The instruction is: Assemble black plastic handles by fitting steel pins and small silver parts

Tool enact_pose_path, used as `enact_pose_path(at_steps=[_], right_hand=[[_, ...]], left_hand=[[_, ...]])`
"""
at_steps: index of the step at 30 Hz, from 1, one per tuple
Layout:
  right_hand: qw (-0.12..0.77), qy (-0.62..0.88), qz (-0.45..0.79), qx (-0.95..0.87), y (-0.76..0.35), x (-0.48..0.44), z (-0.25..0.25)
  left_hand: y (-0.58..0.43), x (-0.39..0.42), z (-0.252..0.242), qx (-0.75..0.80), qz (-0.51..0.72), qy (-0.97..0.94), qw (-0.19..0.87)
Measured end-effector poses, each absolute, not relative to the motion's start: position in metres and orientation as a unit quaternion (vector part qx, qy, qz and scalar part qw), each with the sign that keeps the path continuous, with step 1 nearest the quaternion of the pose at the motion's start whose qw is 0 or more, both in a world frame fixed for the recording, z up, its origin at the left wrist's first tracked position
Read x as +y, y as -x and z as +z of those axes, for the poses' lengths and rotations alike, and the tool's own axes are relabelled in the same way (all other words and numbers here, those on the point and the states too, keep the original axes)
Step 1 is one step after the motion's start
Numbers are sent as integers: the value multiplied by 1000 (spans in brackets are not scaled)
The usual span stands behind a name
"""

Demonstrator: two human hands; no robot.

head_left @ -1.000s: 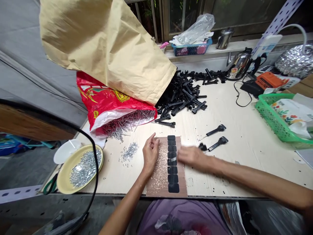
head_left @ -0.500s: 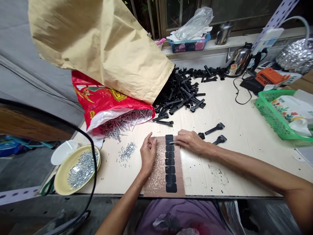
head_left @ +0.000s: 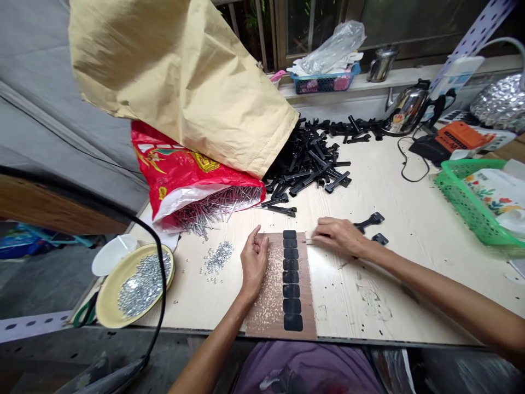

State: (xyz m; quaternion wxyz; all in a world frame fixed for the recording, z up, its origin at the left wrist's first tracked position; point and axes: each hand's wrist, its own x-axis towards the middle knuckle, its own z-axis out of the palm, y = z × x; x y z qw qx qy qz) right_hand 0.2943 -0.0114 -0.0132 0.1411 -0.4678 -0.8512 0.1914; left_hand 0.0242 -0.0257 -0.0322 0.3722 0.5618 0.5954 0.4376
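A brown board lies at the table's near edge, with a column of several black pads down its right half. My left hand rests on the board's left side, fingers loosely curled, holding nothing I can see. My right hand lies just right of the board's top corner, fingers pinched on a thin metal pin that points at the pads. Two black handled parts lie just behind that hand.
A tan sack spills a pile of black parts. A red bag spills long nails. Small silver nuts lie loose, more fill a yellow plate. A green basket, a kettle and a cord stand at the right.
My right hand slid up from the middle pads to the board's top, then drew back a little to the right with the pin. My left hand stayed on the board.
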Motion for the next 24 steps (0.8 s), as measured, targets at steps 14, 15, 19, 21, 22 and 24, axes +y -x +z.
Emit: enact_pose_path(at_steps=[14,15,19,21,22,24], right_hand=[[100,539,-14,-836,-169,86,-29],[87,542,-15,-835,-163,91,-32],[59,528,-15,-847,-163,96,-36],[59,524,-18,-850,-168,92,-35],[64,524,-20,-849,-170,88,-35],[91,530,-23,-843,-176,80,-33]], left_hand=[[26,-27,-20,632,447,-595,216],[39,-26,-19,644,437,-600,184],[82,-27,-22,665,336,-663,66],[90,-27,-28,656,284,-699,35],[91,-27,-30,647,263,-715,26],[89,-24,-36,627,228,-745,14]])
